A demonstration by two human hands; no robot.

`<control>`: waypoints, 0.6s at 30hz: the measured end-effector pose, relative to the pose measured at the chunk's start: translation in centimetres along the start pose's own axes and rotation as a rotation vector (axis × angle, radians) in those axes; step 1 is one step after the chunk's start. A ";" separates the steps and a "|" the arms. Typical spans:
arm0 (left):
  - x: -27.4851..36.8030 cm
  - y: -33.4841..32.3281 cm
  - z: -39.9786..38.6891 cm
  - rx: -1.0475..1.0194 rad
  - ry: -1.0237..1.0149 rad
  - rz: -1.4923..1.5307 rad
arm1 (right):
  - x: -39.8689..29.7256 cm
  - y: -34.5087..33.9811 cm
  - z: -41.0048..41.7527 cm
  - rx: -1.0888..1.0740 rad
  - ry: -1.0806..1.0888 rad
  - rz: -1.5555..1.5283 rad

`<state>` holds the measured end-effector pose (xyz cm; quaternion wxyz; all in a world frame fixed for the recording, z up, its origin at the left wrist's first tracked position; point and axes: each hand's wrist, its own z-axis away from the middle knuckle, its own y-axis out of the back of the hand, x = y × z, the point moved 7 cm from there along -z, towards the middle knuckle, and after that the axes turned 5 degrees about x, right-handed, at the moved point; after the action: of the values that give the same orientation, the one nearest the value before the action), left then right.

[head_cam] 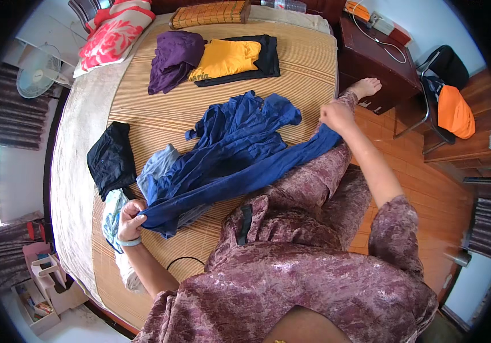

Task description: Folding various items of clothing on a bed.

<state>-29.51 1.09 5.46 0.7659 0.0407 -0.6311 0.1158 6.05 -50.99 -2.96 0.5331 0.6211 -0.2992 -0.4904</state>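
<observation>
A dark blue long garment (228, 158), apparently a shirt, lies rumpled across the mat in front of me. My left hand (132, 219) pinches one edge of it at the lower left. At the right, my right hand (337, 116) grips the far end of a long strip of the same cloth, which is stretched between both hands and crosses my thigh. Part of a light blue garment (155, 169) shows beneath the blue one. Beside it lie a black garment (111, 158) and, close to my left hand, a white and teal patterned cloth (113, 214).
On the bamboo mat (305, 64) lie a purple garment (176, 58), a yellow garment (230, 55) and black folded cloth (271, 60). A woven pillow (211, 13) sits behind them. Right of the bed stand a dark red cabinet (378, 55) and a chair (445, 73) holding an orange item (455, 113).
</observation>
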 end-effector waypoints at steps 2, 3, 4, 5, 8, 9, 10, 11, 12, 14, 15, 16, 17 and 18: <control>0.0 0.2 0.5 0.014 0.011 -0.009 | -1.9 -2.1 -1.6 0.061 0.048 0.028; 0.1 0.3 0.9 0.018 0.004 -0.010 | -2.0 -3.6 -2.7 0.038 -0.072 -0.100; -0.1 0.5 1.2 0.041 0.045 0.007 | -1.6 -5.0 -3.4 0.015 -0.205 -0.218; -0.4 0.6 1.6 0.053 0.089 0.024 | -1.9 -5.7 -3.9 0.012 -0.189 -0.235; -0.2 0.9 2.2 0.049 0.088 -0.017 | -1.8 -8.9 -4.2 -0.131 -0.397 -0.539; -0.4 1.0 2.4 0.057 0.106 -0.078 | -2.0 -8.6 -4.4 -0.138 -0.346 -0.564; -0.2 1.1 2.3 0.056 0.095 -0.120 | -1.9 -7.5 -4.7 -0.046 -0.332 -0.804; 0.0 1.2 2.4 0.077 0.083 -0.115 | -1.3 -6.1 -4.9 0.056 -0.363 -1.026; 0.4 1.6 2.4 0.143 0.078 -0.184 | -0.9 -3.9 -5.3 0.148 -0.306 -1.137; 1.8 2.1 1.9 0.282 0.003 -0.323 | 1.6 1.4 -5.7 0.362 -0.294 -1.357; 2.6 2.1 1.3 0.374 -0.077 -0.331 | 2.7 4.4 -5.6 0.478 -0.238 -1.488; 3.6 2.2 1.1 0.458 -0.153 -0.297 | 3.1 6.7 -5.3 0.436 -0.184 -1.330; 4.5 2.2 0.9 0.524 -0.211 -0.262 | 3.3 8.8 -5.0 0.420 -0.142 -1.170; 5.5 1.7 0.6 0.540 -0.271 -0.262 | 3.4 10.7 -4.2 0.446 -0.077 -1.146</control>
<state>-29.48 3.32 10.76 0.6449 0.3381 -0.6632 0.1731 12.75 -55.22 6.07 0.0308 0.7617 -0.0320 -0.6465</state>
